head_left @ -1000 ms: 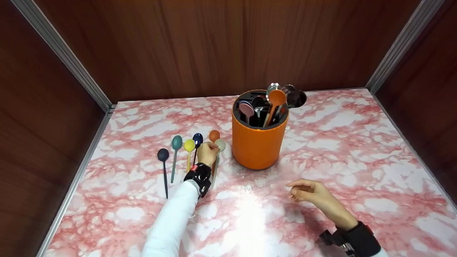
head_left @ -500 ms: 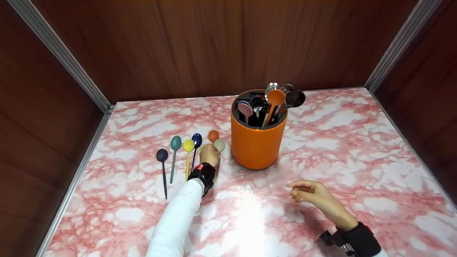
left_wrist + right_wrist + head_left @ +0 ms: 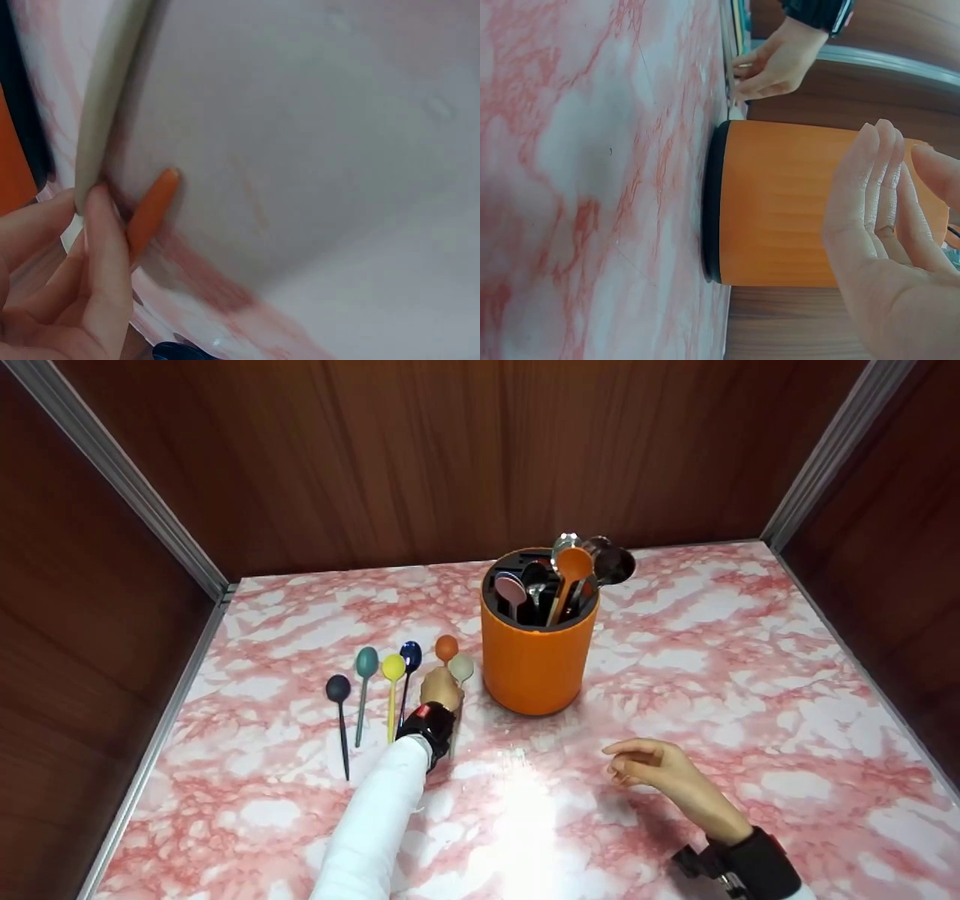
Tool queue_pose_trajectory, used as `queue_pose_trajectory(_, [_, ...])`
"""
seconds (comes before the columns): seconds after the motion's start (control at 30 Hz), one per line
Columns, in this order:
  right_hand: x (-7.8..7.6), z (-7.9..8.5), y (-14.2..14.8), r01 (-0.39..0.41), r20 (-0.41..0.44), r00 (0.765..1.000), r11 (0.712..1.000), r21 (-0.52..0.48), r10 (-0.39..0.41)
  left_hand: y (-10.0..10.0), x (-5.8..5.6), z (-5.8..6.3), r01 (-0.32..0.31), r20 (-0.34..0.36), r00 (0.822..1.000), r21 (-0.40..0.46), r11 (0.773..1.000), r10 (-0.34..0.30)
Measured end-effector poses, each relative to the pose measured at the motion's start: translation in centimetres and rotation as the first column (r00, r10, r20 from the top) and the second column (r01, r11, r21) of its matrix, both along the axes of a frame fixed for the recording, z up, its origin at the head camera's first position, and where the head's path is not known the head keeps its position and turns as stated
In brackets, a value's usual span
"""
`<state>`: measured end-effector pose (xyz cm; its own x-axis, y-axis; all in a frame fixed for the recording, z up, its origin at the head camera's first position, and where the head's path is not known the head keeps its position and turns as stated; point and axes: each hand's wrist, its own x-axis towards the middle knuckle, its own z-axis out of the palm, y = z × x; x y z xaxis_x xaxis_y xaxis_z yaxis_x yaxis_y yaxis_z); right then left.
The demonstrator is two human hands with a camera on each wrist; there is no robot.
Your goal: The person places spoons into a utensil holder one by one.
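Observation:
In the head view my left hand [image 3: 441, 688] is over the right end of a row of spoons. Its thumb and fingertips pinch the handle of a pale grey-green spoon [image 3: 105, 97], seen close up in the left wrist view. Beside it, an orange spoon [image 3: 446, 647] lies partly under the hand; its handle tip [image 3: 156, 210] shows past the fingers. Left of the hand lie a blue spoon [image 3: 410, 655], a yellow spoon [image 3: 394, 667], a teal spoon [image 3: 367, 661] and a black spoon [image 3: 338, 688]. My right hand [image 3: 660, 771] hovers with loosely bent fingers, holding nothing.
An orange cylindrical utensil holder [image 3: 536, 671] with a black slotted top stands right of the spoons. Several spoons and ladles, one an orange spoon [image 3: 573, 564], stick up from it. Brown wood-look panels [image 3: 360, 465] enclose the pink-marbled tabletop [image 3: 697, 652] at back and sides.
My left hand has shifted slightly down and right, from near the pale spoon's bowl onto its handle. The spoons lie much as before, and my right hand stays still.

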<state>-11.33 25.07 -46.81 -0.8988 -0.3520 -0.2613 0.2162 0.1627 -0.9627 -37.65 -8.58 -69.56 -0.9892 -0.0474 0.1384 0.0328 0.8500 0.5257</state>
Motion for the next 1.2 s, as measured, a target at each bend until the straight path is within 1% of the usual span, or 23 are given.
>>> queue_pose_trajectory(0.13, [0.1,-0.1,0.1,-0.003,-0.003,1.0,1.0,-0.006,0.003,-0.3,-0.7,-1.1,0.027,-0.021,0.999,0.041,0.999,-0.026])
queue_pose_trajectory(0.17, [0.1,-0.1,0.1,-0.004,-0.002,1.0,1.0,-0.007,0.004,-0.4,-0.9,-1.5,0.026,-0.045,0.999,0.056,0.998,-0.023])
queue_pose_trajectory(0.2, [0.1,-0.1,0.2,-0.005,-0.002,1.0,1.0,-0.007,0.005,-0.5,-1.0,-1.6,0.023,-0.015,1.0,0.075,0.997,-0.022])
queue_pose_trajectory(0.27, [0.1,-0.1,0.2,-0.007,0.002,1.0,1.0,-0.008,0.007,-0.5,-0.9,-1.6,-0.01,0.01,1.0,0.109,0.994,0.009])
queue_pose_trajectory(0.33, [0.1,-0.1,0.1,-0.009,0.008,1.0,1.0,-0.009,0.009,-0.6,-0.1,-0.2,-0.04,0.105,0.994,0.161,0.986,0.023])
queue_pose_trajectory(0.4, [0.1,-0.1,0.1,-0.009,0.013,1.0,1.0,-0.009,0.009,-0.5,1.1,1.7,-0.082,0.142,0.989,0.233,0.969,0.05])
queue_pose_trajectory(0.43, [0.1,-0.1,0.1,-0.008,0.015,1.0,1.0,-0.009,0.008,-0.4,2.0,3.2,-0.1,0.182,0.982,0.302,0.948,0.045])
queue_pose_trajectory(0.5, [0.1,-0.1,0.0,-0.006,0.019,1.0,1.0,-0.008,0.007,-0.5,3.8,6.3,-0.137,0.287,0.958,0.423,0.896,0.011])
queue_pose_trajectory(0.57, [0.0,-0.1,0.0,-0.005,0.019,1.0,1.0,-0.006,0.005,-0.5,4.9,7.5,-0.169,0.307,0.952,0.541,0.824,-0.006])
queue_pose_trajectory(0.63, [0.0,-0.1,-0.1,-0.004,0.021,1.0,1.0,-0.003,0.004,-0.8,5.5,7.9,-0.211,0.378,0.924,0.619,0.756,-0.051])
queue_pose_trajectory(0.67, [0.0,-0.1,-0.2,-0.004,0.022,1.0,1.0,-0.003,0.004,-1.0,5.4,7.3,-0.211,0.378,0.924,0.643,0.737,-0.065])
queue_pose_trajectory(0.7, [0.0,-0.1,-0.2,-0.004,0.024,1.0,1.0,-0.001,0.004,-1.1,5.4,6.9,-0.221,0.387,0.919,0.65,0.727,-0.067])
queue_pose_trajectory(0.73, [-0.1,-0.1,-0.3,-0.003,0.025,1.0,1.0,0.0,0.003,-1.2,5.4,6.5,-0.217,0.382,0.921,0.675,0.705,-0.082])
queue_pose_trajectory(0.8, [-0.1,-0.1,-0.3,0.001,0.027,1.0,1.0,0.008,-0.001,-1.5,6.0,6.7,-0.199,0.375,0.918,0.717,0.668,-0.13])
queue_pose_trajectory(0.83, [-0.1,-0.1,-0.4,0.003,0.027,1.0,1.0,0.013,-0.004,-1.3,6.8,7.9,-0.216,0.396,0.909,0.715,0.665,-0.131])
queue_pose_trajectory(0.87, [-0.1,-0.1,-0.4,0.006,0.026,1.0,1.0,0.019,-0.006,-1.1,7.6,9.2,-0.228,0.41,0.904,0.705,0.672,-0.123])
queue_pose_trajectory(0.9, [-0.1,-0.1,-0.5,0.008,0.024,1.0,1.0,0.026,-0.008,-0.7,8.7,10.9,-0.241,0.423,0.899,0.697,0.675,-0.115])
queue_pose_trajectory(0.93, [-0.1,-0.2,-0.5,0.01,0.023,1.0,0.999,0.033,-0.01,-0.5,9.8,12.5,-0.247,0.426,0.898,0.702,0.668,-0.116])
queue_pose_trajectory(1.0, [-0.1,-0.2,-0.6,0.014,0.021,1.0,0.999,0.043,-0.015,0.4,11.9,16.0,-0.281,0.456,0.886,0.667,0.69,-0.08])
queue_pose_trajectory(1.03, [-0.1,-0.2,-0.6,0.015,0.021,1.0,0.999,0.045,-0.016,0.7,12.9,17.4,-0.299,0.471,0.88,0.654,0.695,-0.065])
queue_pose_trajectory(1.1, [-0.1,-0.2,-0.7,0.016,0.018,1.0,0.999,0.051,-0.017,1.1,14.2,18.9,-0.29,0.458,0.886,0.676,0.677,-0.077])
queue_pose_trajectory(1.13, [-0.1,-0.2,-0.7,0.017,0.016,1.0,0.998,0.053,-0.018,1.2,14.6,19.3,-0.292,0.458,0.885,0.686,0.666,-0.083])
queue_pose_trajectory(1.2, [-0.1,-0.2,-0.8,0.017,0.013,1.0,0.998,0.057,-0.018,1.4,15.2,19.5,-0.286,0.449,0.888,0.712,0.641,-0.103])
